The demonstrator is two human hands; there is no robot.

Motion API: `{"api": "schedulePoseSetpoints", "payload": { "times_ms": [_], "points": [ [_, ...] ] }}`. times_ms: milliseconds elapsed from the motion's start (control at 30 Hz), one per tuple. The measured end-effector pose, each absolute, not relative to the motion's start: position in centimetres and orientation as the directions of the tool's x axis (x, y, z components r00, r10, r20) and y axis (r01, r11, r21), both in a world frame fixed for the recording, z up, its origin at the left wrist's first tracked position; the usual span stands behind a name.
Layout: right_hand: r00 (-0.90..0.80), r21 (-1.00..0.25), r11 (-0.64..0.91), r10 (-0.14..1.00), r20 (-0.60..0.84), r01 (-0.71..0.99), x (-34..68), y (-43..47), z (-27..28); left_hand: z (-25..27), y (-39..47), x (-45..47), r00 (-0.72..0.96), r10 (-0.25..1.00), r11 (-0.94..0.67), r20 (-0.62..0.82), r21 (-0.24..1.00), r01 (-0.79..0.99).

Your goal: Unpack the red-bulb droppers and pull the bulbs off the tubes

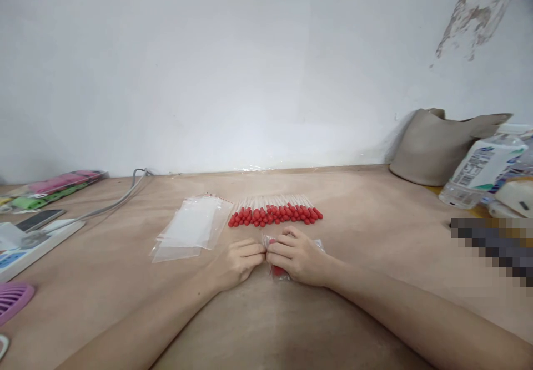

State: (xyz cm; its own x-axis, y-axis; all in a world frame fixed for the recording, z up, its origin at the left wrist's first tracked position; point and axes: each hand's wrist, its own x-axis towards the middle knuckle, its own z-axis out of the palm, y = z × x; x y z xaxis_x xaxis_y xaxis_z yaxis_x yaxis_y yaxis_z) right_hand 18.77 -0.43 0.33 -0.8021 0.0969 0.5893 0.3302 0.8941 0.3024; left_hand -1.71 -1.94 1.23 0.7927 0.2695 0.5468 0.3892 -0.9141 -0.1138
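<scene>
Near one stick row, left hand, right hand, both pinching one clear bag

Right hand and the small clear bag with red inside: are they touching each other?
Touching. The head view shows the right hand closed over the small clear bag, whose plastic sticks out past the hand.

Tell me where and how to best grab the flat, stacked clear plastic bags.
Probably pinch the bags at their near-left corners, coming from the left: they lie fanned, so those corners spread apart, while thin red-tipped sticks border the right.
</scene>
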Motion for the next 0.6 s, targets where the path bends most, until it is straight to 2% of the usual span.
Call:
{"api": "schedulePoseSetpoints", "payload": {
  "times_ms": [400, 500, 600],
  "points": [
    [-0.843, 0.400, 0.845, 0.103, 0.528, 0.354, 19.1, -0.9, 0.9, 1.6, -1.7, -2.0, 0.850, 0.216, -0.906, 0.480, -0.225, 0.358],
    [-0.796, 0.335, 0.853, 0.142, 0.588, 0.400, 20.1, -0.7, 1.2, 1.8, -1.7, -2.2, 0.841, 0.271, -0.906, 0.469, -0.172, 0.388],
    [-0.710, 0.167, 0.870, 0.252, 0.657, 0.464, 20.8, -0.8, 1.4, 1.9, -1.9, -2.3, 0.820, 0.390, -0.886, 0.419, -0.071, 0.458]
  ]
}}
